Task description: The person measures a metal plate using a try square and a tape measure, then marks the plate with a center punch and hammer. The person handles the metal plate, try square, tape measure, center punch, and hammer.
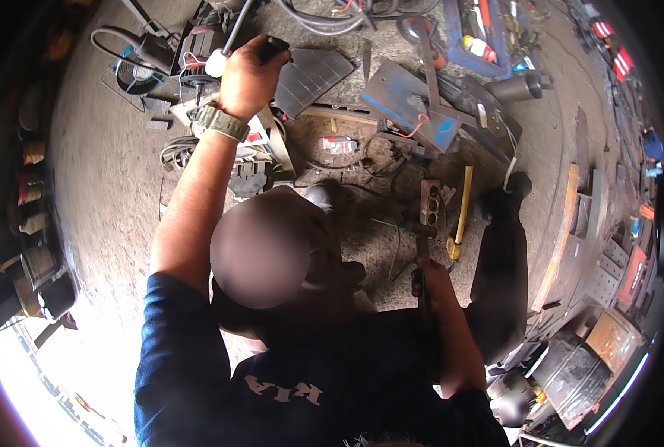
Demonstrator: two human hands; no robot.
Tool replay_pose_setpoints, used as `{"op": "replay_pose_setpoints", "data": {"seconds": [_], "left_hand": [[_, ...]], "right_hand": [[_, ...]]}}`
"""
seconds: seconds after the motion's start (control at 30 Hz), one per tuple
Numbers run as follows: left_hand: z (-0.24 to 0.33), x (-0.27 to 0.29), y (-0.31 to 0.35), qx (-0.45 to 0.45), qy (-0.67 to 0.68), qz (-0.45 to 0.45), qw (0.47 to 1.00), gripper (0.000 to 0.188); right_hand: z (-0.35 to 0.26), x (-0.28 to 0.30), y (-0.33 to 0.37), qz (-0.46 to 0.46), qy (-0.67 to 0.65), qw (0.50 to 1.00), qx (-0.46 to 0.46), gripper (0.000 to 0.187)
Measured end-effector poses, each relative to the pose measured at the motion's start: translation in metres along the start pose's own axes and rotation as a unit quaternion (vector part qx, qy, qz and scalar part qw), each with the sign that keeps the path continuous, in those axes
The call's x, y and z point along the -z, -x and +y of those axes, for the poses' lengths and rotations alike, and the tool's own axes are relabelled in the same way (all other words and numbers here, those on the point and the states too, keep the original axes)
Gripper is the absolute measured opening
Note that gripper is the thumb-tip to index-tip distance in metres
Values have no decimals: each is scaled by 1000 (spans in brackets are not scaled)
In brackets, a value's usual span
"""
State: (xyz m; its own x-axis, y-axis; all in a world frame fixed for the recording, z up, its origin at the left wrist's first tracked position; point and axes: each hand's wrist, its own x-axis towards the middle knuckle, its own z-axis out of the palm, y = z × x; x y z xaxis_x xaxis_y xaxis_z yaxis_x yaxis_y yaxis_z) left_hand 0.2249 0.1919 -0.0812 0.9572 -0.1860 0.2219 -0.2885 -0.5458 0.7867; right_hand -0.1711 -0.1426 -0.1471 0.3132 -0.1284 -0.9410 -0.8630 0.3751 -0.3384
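My right hand [436,284] is wrapped round the handle of a hammer [422,240], its head pointing away from me. Just beyond that head lies a metal block with round holes [430,203], and to its right a yellow strip, perhaps a tape measure [463,208]. Far to the left, my left hand [254,78], with a watch on the wrist, closes round a short black object [272,50] whose kind is unclear. Under and beside its fingers is a dark grey plate with pale lines [313,78]. A machine with a motor [198,56] stands close to that hand's left.
My bent left knee [265,249] and right leg [500,276] frame the work area. An angle grinder [140,63] lies far left. Beyond are a blue-stained metal plate [403,104], a blue crate of tools [505,73], a dark pipe [517,87] and looped cables [332,21].
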Motion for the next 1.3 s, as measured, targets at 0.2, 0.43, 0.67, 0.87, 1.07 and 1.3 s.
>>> {"op": "replay_pose_setpoints", "data": {"seconds": [0.2,0.43,0.67,0.87,1.07,1.3], "left_hand": [[-1,-15,-3,1,-63,97,993,13],[-5,-16,21,49,162,-30,985,18],[-6,-24,13,29,98,-74,992,27],[-8,-28,-13,16,2,-149,989,43],[-12,-31,-18,46,18,-174,983,41],[-6,-29,-25,29,-8,-203,979,33]], "right_hand": [[4,-2,-20,-65,-76,995,-10,26],[16,0,-40,-49,-67,996,-26,31],[17,2,-44,-46,-44,998,-17,30],[19,2,-45,-36,-28,999,-11,25],[27,8,-57,-21,4,999,-25,20],[28,11,-59,-30,4,999,-43,20]]}}
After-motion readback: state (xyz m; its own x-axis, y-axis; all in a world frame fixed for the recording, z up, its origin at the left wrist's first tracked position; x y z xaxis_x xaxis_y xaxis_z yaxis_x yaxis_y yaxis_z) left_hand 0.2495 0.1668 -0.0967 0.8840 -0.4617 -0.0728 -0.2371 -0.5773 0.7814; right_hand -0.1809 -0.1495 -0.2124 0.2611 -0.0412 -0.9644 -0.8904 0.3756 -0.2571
